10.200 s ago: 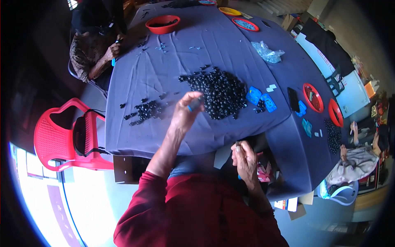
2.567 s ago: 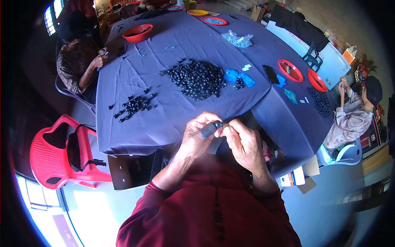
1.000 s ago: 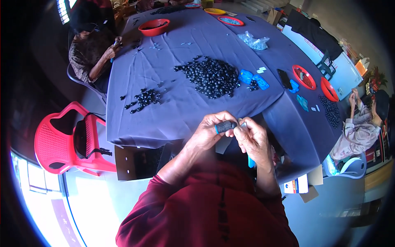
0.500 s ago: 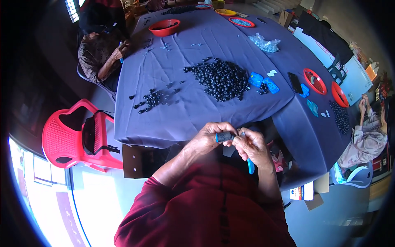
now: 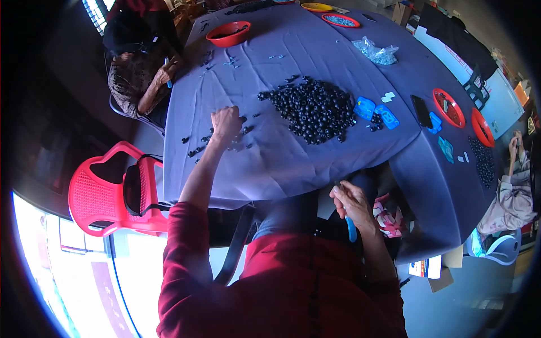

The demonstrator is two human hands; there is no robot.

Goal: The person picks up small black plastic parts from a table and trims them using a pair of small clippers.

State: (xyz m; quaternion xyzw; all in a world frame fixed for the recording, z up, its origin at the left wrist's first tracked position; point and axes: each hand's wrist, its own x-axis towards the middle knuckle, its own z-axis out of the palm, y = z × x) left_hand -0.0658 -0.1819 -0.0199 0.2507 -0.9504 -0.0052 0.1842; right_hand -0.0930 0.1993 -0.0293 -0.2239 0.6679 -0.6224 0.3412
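Where both hands met, left hand (image 5: pixel 226 120) now reaches small pile (image 5: pixel 217 138).

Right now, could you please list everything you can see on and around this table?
Table: one, purple cloth, centre.
Large pile of small parts: one, black, mid-table.
Small pile of parts: one, black, left side.
Blue cases: two, beside the large pile.
Red bowls: several, around the rim.
Clear bag: one, far side.
Red chair: one, left.
Left hand: on the small pile.
Right hand: below the table edge, holding a blue tool.
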